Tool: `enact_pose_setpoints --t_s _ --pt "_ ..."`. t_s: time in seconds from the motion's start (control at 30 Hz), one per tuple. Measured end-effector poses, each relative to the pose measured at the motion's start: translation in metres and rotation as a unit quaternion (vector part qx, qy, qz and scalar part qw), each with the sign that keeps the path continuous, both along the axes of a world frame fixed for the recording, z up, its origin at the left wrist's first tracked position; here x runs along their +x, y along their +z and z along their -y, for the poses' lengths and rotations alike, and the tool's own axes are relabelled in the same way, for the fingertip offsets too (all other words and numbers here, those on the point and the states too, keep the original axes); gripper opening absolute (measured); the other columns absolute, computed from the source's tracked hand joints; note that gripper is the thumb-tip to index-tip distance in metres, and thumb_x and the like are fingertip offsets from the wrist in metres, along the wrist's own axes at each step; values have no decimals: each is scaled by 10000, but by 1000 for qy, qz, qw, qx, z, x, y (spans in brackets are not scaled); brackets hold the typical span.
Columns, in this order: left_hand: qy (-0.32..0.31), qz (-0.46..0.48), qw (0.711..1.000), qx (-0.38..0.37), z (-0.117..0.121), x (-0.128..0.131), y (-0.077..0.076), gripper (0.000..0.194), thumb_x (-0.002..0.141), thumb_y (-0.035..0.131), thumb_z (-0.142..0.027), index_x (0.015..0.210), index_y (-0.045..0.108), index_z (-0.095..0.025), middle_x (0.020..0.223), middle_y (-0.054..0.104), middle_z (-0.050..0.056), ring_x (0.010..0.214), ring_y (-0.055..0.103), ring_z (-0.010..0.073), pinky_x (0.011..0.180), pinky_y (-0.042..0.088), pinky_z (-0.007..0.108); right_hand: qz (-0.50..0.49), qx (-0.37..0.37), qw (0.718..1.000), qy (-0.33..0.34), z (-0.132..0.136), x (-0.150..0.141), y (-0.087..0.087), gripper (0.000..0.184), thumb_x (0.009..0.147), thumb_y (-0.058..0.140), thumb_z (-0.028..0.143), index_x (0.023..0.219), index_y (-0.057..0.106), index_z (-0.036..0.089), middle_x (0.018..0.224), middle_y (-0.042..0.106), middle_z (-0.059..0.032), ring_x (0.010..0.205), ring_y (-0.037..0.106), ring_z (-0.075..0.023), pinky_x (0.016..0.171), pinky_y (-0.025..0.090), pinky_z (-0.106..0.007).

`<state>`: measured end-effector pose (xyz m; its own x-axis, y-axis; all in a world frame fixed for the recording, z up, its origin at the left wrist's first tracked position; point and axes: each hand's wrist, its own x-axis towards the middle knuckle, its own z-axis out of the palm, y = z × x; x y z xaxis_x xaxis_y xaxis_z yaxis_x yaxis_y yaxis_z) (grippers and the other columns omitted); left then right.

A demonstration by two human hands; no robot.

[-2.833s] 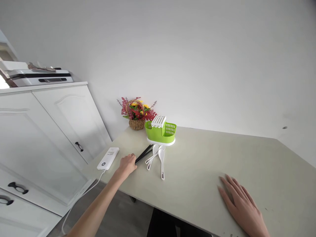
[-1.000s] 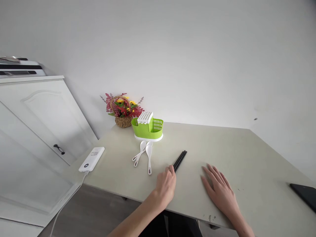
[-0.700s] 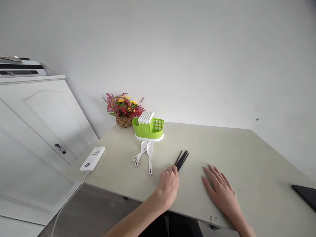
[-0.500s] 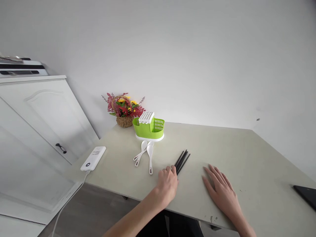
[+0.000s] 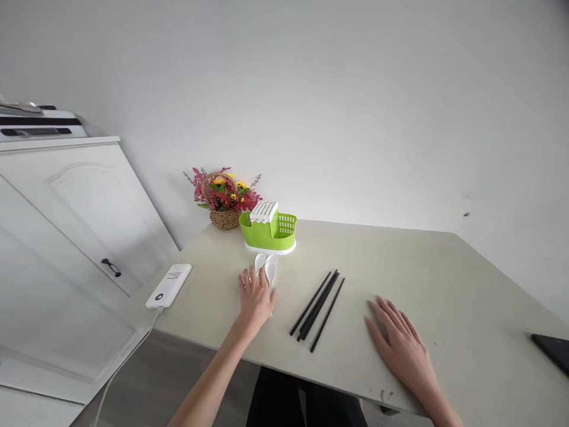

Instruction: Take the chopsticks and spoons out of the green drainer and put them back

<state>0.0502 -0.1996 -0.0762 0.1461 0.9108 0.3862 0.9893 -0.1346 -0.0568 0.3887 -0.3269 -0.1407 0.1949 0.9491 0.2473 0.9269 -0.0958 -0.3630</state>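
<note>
My left hand (image 5: 256, 299) lies over the white spoons (image 5: 270, 270), its fingers spread across their handles. The bowls of three spoons show beyond the fingertips; most of the handles are hidden under the hand. To the right of it, several black chopsticks (image 5: 316, 311) lie loosely side by side on the table, pointing away from me. My right hand (image 5: 402, 335) rests flat on the tabletop further right, fingers stretched out and holding nothing. Behind the spoons stands a green utensil holder (image 5: 269, 238) with a white slatted top and white base.
A basket of artificial flowers (image 5: 224, 219) stands behind the holder, near the wall. At the left edge of the table (image 5: 377, 255) lies a white power bank (image 5: 169, 286) with a cable hanging down. A white cabinet (image 5: 89, 237) is at left, a dark flat object (image 5: 551, 350) at far right.
My left hand has let go of the chopsticks and moved left onto the spoons. The chopsticks now lie slightly apart. My right hand has stayed in place.
</note>
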Motion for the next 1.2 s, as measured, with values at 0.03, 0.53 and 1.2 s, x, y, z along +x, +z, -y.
enact_pose_setpoints --t_s 0.03,0.53,1.2 --pt "5 2 1000 4 -3 -5 -5 602 931 627 -352 1437 469 -68 1489 484 302 1413 431 481 1155 306 653 1 -1 1000 -1 0 0 0 687 1044 261 617 1585 454 241 1684 334 17 1574 265 -233 1299 246 -474" --pt "-4 -3 1000 31 -17 -30 -2 468 1008 550 -453 1292 576 -82 1147 619 190 1081 573 347 935 461 450 4 10 1000 0 0 1 -3 681 1042 268 614 1584 455 247 1676 353 20 1571 276 -236 1294 263 -488" --pt "-11 -14 1000 14 -20 -28 0 366 1037 513 -418 1211 621 -114 1115 635 173 1033 602 331 886 471 437 5 9 1000 5 2 1 -1 679 1045 268 612 1578 461 239 1678 352 8 1575 263 -233 1299 243 -484"
